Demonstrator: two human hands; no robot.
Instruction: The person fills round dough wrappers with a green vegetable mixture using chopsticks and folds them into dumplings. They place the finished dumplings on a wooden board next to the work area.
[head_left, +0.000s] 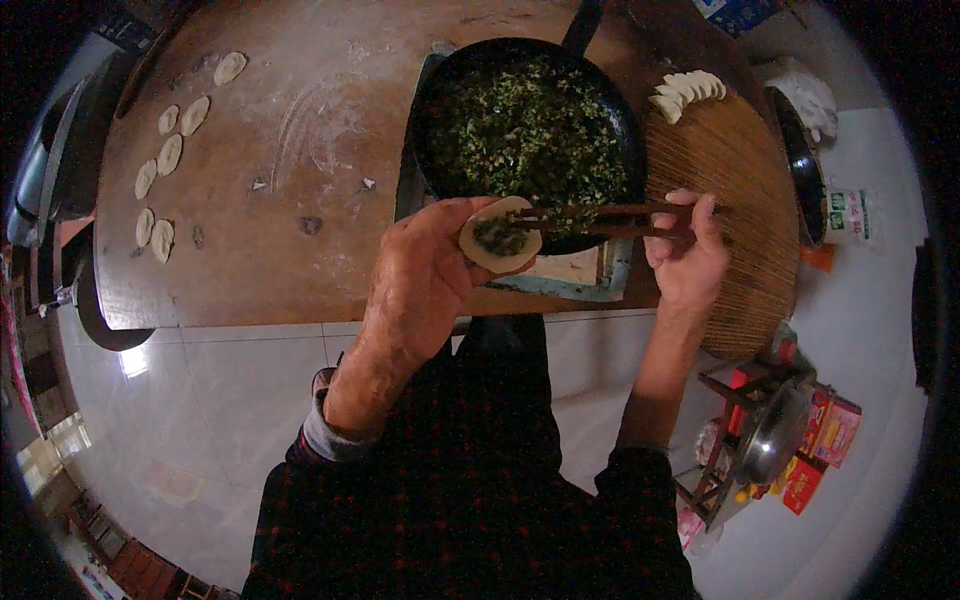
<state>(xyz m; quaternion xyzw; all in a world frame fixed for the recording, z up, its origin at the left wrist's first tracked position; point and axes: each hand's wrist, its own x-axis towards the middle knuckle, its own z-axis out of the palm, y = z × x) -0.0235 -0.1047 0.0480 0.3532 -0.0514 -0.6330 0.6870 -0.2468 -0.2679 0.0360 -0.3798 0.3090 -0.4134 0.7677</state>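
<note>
My left hand (420, 277) cradles a round dough wrapper (517, 262) with a mound of dark green filling (496, 234) at its middle. A pair of wooden chopsticks (607, 217) is gripped in my right hand (690, 255), and their tips touch the filling on the wrapper. Bits of green cling along the chopsticks. Just beyond both hands, a black frying pan (634, 169) holds chopped green filling. It stands on a pale blue-edged frame (551, 287), its handle pointing away from me.
Several flattened dough pieces (170, 154) lie on the left of the flour-dusted wooden table (247, 255). A row of folded dumplings (686, 91) rests on a round mat of thin stalks (750, 202) at the right. A rack with a metal lid (776, 435) stands on the floor to the lower right.
</note>
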